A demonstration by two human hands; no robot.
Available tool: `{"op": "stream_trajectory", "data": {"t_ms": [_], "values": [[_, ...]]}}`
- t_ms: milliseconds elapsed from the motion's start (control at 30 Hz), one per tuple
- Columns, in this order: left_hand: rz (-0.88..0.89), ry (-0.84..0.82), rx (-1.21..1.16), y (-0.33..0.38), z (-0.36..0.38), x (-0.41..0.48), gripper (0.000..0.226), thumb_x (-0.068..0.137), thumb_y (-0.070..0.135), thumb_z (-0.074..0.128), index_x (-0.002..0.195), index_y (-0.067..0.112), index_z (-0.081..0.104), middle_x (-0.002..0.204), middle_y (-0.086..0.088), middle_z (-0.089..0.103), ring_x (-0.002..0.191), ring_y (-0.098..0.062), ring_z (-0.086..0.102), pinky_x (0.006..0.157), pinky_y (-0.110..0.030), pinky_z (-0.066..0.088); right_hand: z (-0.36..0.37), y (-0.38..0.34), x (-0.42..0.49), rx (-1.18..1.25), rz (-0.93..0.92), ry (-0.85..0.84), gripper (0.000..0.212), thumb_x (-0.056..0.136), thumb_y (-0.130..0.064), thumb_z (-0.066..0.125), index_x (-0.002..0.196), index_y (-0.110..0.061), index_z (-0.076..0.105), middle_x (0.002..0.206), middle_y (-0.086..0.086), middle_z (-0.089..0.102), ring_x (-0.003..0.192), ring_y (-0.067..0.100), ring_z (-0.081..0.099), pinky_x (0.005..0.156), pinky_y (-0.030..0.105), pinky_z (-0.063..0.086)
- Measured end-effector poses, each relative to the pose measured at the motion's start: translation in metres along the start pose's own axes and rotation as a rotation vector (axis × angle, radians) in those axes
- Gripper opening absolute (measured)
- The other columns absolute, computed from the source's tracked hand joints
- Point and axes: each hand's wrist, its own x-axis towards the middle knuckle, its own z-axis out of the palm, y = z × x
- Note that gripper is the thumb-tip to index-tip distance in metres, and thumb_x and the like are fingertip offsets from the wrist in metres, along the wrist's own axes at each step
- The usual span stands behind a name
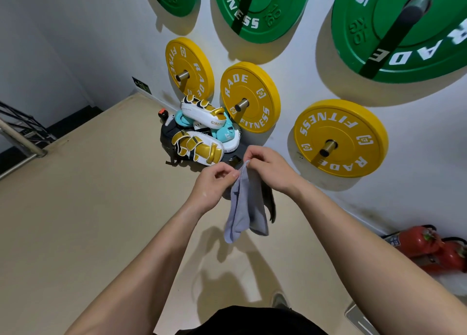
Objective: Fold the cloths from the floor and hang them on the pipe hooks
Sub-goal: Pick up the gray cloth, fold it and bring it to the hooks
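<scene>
Grey cloth [243,203] is held in the air above the beige floor [88,208], hanging in loose folds. Its top edge is pinched by the left hand [214,183] and the right hand [267,169], fingers curled.

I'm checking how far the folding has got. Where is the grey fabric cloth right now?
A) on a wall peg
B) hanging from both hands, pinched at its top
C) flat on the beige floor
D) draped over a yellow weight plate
B: the grey fabric cloth hangs in the air, its top edge pinched by the left hand and the right hand.
</scene>
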Motion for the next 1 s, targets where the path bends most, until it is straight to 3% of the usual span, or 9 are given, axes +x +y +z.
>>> {"op": "stream_trajectory", "data": {"t_ms": [233,367,500,633,833,933,1000], "values": [[0.061,-0.084,0.050,0.008,0.024,-0.001,0.007,0.092,0.006,0.063,0.098,0.010,0.063,0.080,-0.003,0.058,0.068,-0.011,0.050,0.063,-0.024,0.047,-0.018,-0.004,-0.008,0.003,0.009,0.064,0.015,0.094,-0.015,0.050,0.082,-0.022,0.056,0.074,-0.012,0.056,0.073,0.005,0.050,0.066,0.028,0.039],[0.042,-0.154,0.093,-0.007,0.028,0.000,0.011,0.084,0.009,0.069,0.087,0.020,0.069,0.074,-0.003,0.058,0.065,-0.012,0.045,0.061,-0.023,0.044,-0.039,-0.006,-0.014,0.054,0.017,0.045,0.017,0.095,-0.012,0.052,0.083,-0.021,0.059,0.073,-0.011,0.054,0.071,0.004,0.047,0.064,0.024,0.035],[-0.080,-0.088,0.152,-0.024,0.036,-0.004,0.015,0.080,-0.002,0.066,0.083,0.013,0.066,0.068,0.002,0.052,0.057,-0.011,0.038,0.058,-0.019,0.037,-0.061,-0.009,-0.017,0.183,0.012,0.112,0.023,0.094,-0.005,0.053,0.078,-0.021,0.057,0.072,-0.010,0.054,0.068,-0.002,0.047,0.064,0.018,0.035],[-0.145,-0.092,0.202,-0.041,0.028,-0.009,0.019,0.080,-0.004,0.070,0.079,0.016,0.066,0.067,0.003,0.056,0.051,-0.004,0.044,0.055,-0.018,0.039,-0.082,-0.003,-0.022,0.256,0.033,0.250,0.011,0.082,-0.016,0.053,0.073,-0.022,0.056,0.073,-0.009,0.053,0.067,-0.002,0.046,0.063,0.018,0.034],[-0.200,-0.016,0.383,-0.054,0.008,-0.011,0.015,0.079,0.004,0.067,0.082,0.019,0.065,0.077,-0.001,0.064,0.061,-0.016,0.057,0.054,-0.027,0.044,-0.100,0.025,-0.038,0.313,0.117,0.410,0.009,0.079,-0.017,0.051,0.070,-0.020,0.053,0.073,-0.003,0.050,0.068,0.006,0.044,0.061,0.021,0.034],[-0.333,0.072,0.221,-0.054,0.014,-0.007,0.013,0.087,0.002,0.058,0.084,0.014,0.059,0.083,-0.008,0.060,0.060,-0.024,0.068,0.058,-0.034,0.055,-0.099,0.043,-0.046,0.341,0.162,0.468,0.023,0.091,-0.007,0.050,0.072,-0.020,0.053,0.074,0.000,0.050,0.070,0.011,0.044,0.062,0.026,0.034],[-0.423,0.152,0.024,-0.048,0.021,0.000,0.015,0.091,-0.001,0.053,0.085,0.011,0.060,0.085,-0.011,0.061,0.061,-0.026,0.069,0.068,-0.035,0.060,-0.100,0.060,-0.054,0.308,0.219,0.537,0.022,0.094,-0.010,0.049,0.076,-0.022,0.053,0.077,0.000,0.053,0.074,0.014,0.046,0.066,0.030,0.035]]}}
